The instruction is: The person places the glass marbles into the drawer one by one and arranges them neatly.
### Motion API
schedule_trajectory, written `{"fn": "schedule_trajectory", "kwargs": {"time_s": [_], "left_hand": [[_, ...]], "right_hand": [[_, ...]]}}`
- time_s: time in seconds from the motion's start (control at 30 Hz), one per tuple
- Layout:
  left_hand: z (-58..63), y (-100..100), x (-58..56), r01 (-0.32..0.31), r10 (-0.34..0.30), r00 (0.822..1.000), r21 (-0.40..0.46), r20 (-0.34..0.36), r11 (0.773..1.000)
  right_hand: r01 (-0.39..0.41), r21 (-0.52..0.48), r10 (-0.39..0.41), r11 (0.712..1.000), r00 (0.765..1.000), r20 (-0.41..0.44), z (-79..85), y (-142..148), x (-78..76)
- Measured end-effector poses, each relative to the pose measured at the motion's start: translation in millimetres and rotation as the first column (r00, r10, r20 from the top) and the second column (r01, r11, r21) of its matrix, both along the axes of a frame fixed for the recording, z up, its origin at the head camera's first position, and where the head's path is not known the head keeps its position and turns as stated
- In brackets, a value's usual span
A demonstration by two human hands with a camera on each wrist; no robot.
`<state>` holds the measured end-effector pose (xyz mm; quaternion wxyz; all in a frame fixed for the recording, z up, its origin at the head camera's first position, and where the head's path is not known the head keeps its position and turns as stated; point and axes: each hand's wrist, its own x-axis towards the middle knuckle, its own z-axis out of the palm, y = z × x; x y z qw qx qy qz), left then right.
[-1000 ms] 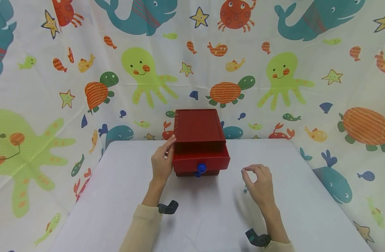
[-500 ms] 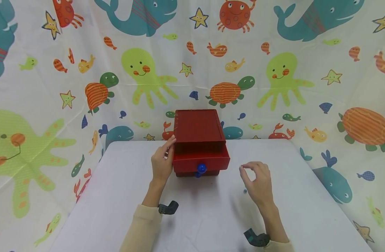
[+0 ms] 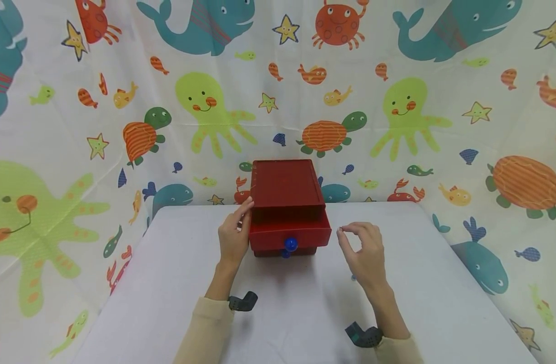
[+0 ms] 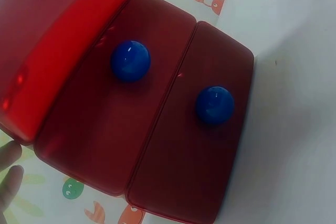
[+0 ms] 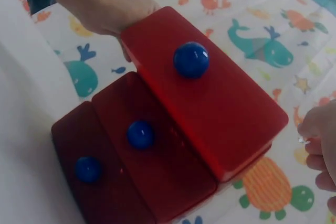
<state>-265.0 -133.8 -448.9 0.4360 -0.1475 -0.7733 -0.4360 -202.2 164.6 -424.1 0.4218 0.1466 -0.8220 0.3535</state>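
A small dark red chest of drawers (image 3: 284,184) with round blue knobs (image 3: 290,244) stands at the back of the white table. Its top drawer (image 5: 210,98) is pulled out; the two lower drawers are closed, as the wrist views show. My left hand (image 3: 233,236) rests against the chest's left side with its fingers extended. Right of the drawer, my right hand (image 3: 365,250) is raised above the table, thumb and forefinger pinching a tiny pale, shiny piece (image 5: 302,140). Its exact kind is too small to tell. The drawer's inside is mostly in shadow.
One small bluish bead-like piece (image 3: 353,277) lies on the white table (image 3: 169,293), close to my right wrist. Behind the chest hangs a white curtain (image 3: 278,55) printed with sea animals.
My right hand has moved up and left, closer to the open drawer, still pinching the tiny piece. The left hand and the chest have stayed in place.
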Motion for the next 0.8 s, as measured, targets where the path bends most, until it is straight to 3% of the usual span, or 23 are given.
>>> {"fn": "schedule_trajectory", "kwargs": {"time_s": [0.3, 0.8], "left_hand": [[-0.6, 0, 0.5, -0.007, 0.006, 1.000, 0.002, 0.010, 1.000], [-1.5, -1, -0.4, -0.002, 0.002, 1.000, 0.005, -0.006, 1.000]], "right_hand": [[-0.064, 0.029, 0.065, 0.998, 0.998, -0.008, 5.9, -11, -9.0], [-0.081, 0.030, 0.079, 0.996, 0.996, 0.042, 12.4, -16, -12.2]]}}
